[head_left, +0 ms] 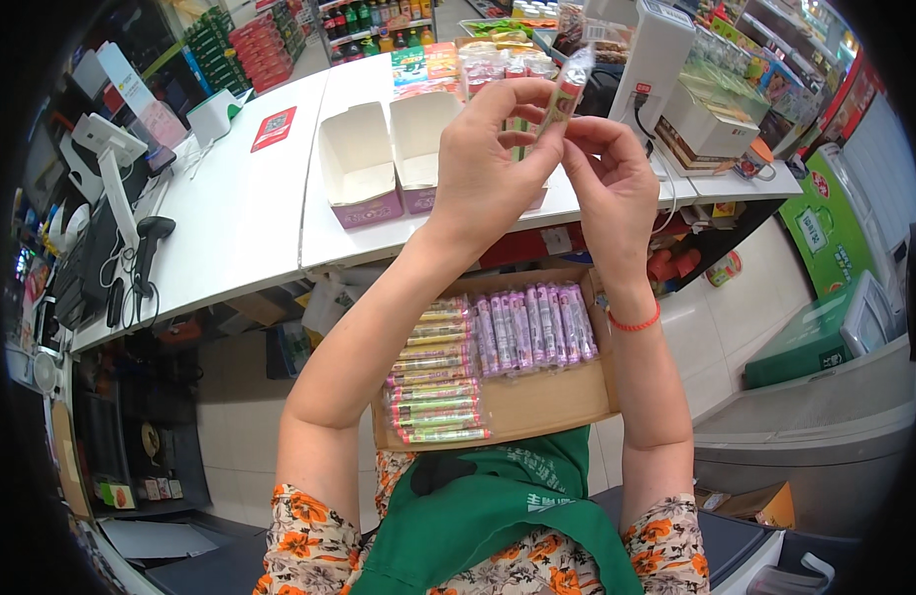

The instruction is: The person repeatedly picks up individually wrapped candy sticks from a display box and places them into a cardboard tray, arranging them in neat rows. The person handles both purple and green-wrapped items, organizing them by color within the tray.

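Above the counter's front edge, my left hand (498,149) pinches a slim candy roll (565,97) in a clear wrapper, tilted with its red end up. My right hand (612,183) is closed at the roll's lower part, its thumb and fingertips against it. Partly hidden behind my left fingers is something green. Below my hands, a shallow cardboard tray (537,412) rests at my lap. Purple wrapped rolls (537,327) stand in a row on its right side; yellow and green wrapped rolls (438,387) lie stacked on its left.
Two open white-and-purple boxes (364,164) stand on the white counter (240,208). Snack packets (428,64) lie behind them. A handheld scanner (149,253) stands at the left, and a white device with a cable (656,59) at the right. A green bin (815,337) is on the right floor.
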Demonstrator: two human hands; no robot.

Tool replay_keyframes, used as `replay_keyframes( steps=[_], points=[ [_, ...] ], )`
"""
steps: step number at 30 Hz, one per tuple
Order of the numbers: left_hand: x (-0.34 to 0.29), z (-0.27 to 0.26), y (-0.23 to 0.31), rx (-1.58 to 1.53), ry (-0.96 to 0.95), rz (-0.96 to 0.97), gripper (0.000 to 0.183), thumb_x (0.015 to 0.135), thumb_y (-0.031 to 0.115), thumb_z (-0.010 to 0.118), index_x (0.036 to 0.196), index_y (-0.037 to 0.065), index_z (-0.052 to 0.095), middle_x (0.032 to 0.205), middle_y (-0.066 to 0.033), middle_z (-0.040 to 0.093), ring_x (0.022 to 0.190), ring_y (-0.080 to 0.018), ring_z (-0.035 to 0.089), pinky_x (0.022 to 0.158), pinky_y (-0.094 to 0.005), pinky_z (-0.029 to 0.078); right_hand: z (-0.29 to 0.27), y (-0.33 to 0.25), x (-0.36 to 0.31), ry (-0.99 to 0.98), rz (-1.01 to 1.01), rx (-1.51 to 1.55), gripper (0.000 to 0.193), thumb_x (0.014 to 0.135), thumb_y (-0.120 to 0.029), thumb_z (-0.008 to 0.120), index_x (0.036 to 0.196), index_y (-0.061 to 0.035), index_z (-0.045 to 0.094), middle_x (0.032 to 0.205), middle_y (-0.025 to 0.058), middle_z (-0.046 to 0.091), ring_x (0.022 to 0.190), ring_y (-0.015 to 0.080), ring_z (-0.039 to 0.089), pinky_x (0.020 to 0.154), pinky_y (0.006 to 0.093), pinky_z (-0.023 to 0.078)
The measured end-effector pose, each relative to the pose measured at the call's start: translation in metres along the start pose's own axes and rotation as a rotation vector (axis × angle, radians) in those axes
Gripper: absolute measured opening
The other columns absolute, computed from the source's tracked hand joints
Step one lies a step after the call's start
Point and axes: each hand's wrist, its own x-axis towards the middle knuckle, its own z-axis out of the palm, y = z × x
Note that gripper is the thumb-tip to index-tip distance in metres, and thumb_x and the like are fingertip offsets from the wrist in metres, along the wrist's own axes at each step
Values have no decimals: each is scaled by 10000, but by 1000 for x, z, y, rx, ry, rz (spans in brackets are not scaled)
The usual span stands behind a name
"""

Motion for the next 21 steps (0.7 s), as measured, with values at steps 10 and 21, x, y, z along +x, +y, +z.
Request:
replay_keyframes(
  steps=[10,21],
  points=[
    [-24,-21,15,-315,45,-221,319,939,8,670,1243,14,577,1125,-63,636,1051,-149,633,841,-302,609,2,-7,-22,-134,-124,-256,257,857,-35,752,1107,-38,694,1028,65,735,937,164,707,849,316,558],
    [-78,-48,13,-369,89,-436,317,985,21,631,1284,15,525,1179,-90,640,1106,-161,642,956,-358,582,-8,-8,-62,-299,33,-400,281,874,35,689,1150,3,643,1058,55,701,955,113,663,871,255,520]
  ],
)
